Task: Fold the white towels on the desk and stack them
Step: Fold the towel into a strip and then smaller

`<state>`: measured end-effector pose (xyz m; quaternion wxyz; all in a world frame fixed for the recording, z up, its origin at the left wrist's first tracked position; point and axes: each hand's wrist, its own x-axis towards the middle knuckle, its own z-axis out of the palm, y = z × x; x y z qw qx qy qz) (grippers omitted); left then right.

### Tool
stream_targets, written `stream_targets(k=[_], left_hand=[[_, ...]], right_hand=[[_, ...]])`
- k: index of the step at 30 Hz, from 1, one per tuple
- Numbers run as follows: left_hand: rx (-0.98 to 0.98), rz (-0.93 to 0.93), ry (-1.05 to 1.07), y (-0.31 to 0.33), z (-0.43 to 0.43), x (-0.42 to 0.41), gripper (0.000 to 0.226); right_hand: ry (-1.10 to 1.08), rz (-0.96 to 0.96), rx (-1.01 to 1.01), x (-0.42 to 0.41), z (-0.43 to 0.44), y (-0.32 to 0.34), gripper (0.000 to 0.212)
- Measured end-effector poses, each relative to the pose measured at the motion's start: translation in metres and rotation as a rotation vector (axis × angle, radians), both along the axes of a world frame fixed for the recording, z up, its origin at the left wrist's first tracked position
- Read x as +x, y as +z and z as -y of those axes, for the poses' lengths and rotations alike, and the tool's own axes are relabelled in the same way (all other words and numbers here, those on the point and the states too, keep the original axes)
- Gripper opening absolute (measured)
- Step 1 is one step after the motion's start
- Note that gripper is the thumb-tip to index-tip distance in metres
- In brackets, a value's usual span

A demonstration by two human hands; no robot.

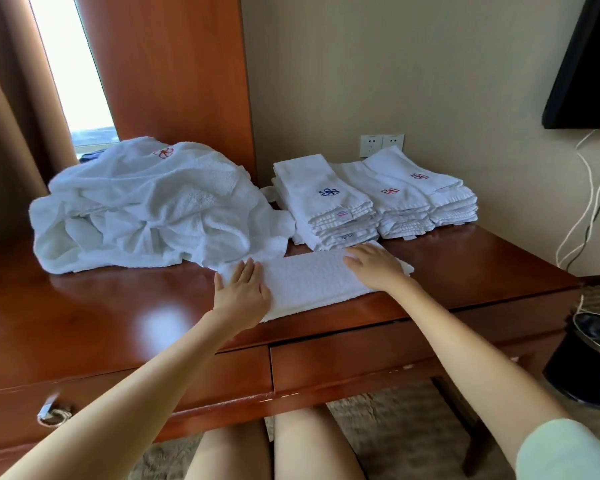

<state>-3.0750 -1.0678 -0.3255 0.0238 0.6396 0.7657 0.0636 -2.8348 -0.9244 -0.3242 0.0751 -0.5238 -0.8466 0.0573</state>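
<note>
White towel (309,282): folded to a long narrow strip, flat on the counter (84,306) near its front edge, long axis running left to right with the right end angled slightly back. The left hand (243,289) lies flat on the left end with fingers straight and close together, and the right hand (374,268) lies flat on the right end with fingers slightly spread. Adjacent: loose heap of white towels (153,206) behind-left, touching the strip's far left corner; three folded stacks (326,202) directly behind it by the wall; black waste bin (589,358) on the floor at right.
</note>
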Motion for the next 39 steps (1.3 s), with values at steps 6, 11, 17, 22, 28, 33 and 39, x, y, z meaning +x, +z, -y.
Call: stream_targets(k=[6, 11, 17, 22, 28, 33, 39], left_hand=[[0.045, 0.276, 0.188, 0.012, 0.001, -0.01, 0.072], [0.036, 0.74, 0.391, 0.018, 0.004, -0.047, 0.061], [-0.027, 1.093, 0.392, 0.024, 0.007, -0.06, 0.026], [0.0, 1.365, 0.372, 0.037, 0.009, -0.071, 0.034], [0.391, 1.245, 0.132, 0.066, 0.012, -0.078, 0.03], [0.247, 0.965, 0.07, 0.04, 0.03, -0.096, 0.03], [0.164, 0.975, 0.196, 0.023, 0.022, -0.087, 0.012]], right_hand=[[-0.36, -0.173, -0.033, 0.013, -0.002, 0.013, 0.072], [-0.412, -0.382, -0.389, 0.042, -0.016, 0.032, 0.094], [-0.418, -0.406, -0.507, 0.043, -0.019, 0.04, 0.102], [-0.284, -0.65, -0.614, 0.051, -0.019, 0.04, 0.059], [-0.054, -0.987, -0.425, 0.062, -0.008, 0.054, 0.042], [-0.106, -0.879, -0.267, 0.079, -0.007, 0.046, 0.04], [-0.354, -0.763, -0.316, 0.094, -0.011, 0.026, 0.031]])
